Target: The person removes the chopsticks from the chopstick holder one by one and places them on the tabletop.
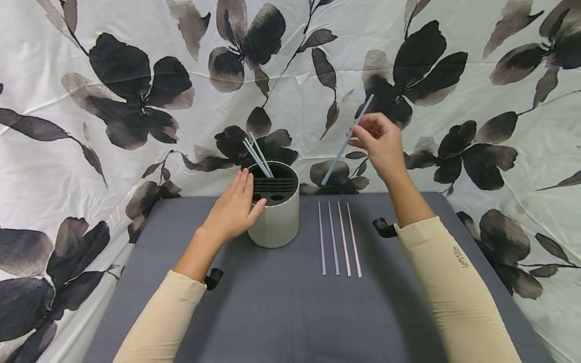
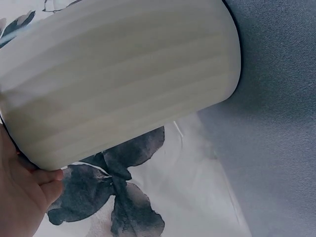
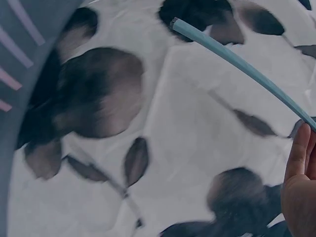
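Observation:
My left hand (image 1: 233, 206) rests on the left rim of a round off-white organizer (image 1: 274, 227), its fingers straight across the edge and its thumb at the front. In the left wrist view the organizer's ribbed wall (image 2: 123, 84) fills much of the picture, with part of the hand (image 2: 24, 192) at its rim. Several pale blue straws (image 1: 259, 157) lean in the organizer's back opening. My right hand (image 1: 379, 143), raised above the table's back edge, pinches a light blue straw (image 1: 336, 164) between thumb and fingers. That straw (image 3: 237, 61) slants down to the left, apart from the organizer.
Several straws lie side by side on the grey table (image 1: 281, 307), right of the organizer: lilac ones (image 1: 333, 237) and pink ones (image 1: 354, 239). The organizer's black top (image 1: 274, 185) has slots and round holes. Behind hangs a floral cloth (image 1: 308, 91).

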{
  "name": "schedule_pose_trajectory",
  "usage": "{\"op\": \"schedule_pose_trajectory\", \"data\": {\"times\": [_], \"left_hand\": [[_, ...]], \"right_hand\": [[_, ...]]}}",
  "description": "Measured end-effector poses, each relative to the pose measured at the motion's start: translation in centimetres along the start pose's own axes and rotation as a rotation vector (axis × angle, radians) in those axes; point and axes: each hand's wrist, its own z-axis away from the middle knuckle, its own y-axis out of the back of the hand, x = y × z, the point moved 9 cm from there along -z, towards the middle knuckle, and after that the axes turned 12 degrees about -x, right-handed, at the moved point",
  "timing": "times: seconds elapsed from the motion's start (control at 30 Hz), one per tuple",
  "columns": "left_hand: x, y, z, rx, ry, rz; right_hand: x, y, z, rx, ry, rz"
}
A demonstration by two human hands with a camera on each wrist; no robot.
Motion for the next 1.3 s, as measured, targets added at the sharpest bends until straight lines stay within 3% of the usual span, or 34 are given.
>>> {"op": "schedule_pose_trajectory", "data": {"times": [0.33,0.5,0.63,0.9,1.1,1.3], "left_hand": [[0.0,0.0,0.0,0.009,-0.002,-0.003],[-0.1,-0.1,-0.2,0.01,0.005,-0.01],[-0.1,-0.1,-0.4,0.013,0.007,-0.015],[-0.2,0.0,-0.8,0.017,0.004,-0.009],[-0.5,0.0,-1.0,0.015,0.003,-0.016],[-0.5,0.0,-1.1,0.022,0.0,-0.022]], "right_hand": [[5.4,4.6,3.8,0.014,-0.123,0.101],[8.0,6.1,5.2,-0.019,-0.19,0.144],[10.6,7.1,6.3,-0.077,-0.263,0.264],[16.3,7.7,8.8,-0.199,-0.405,0.328],[19.1,7.5,10.9,-0.22,-0.505,0.308],[21.3,7.7,12.0,-0.222,-0.531,0.321]]}}
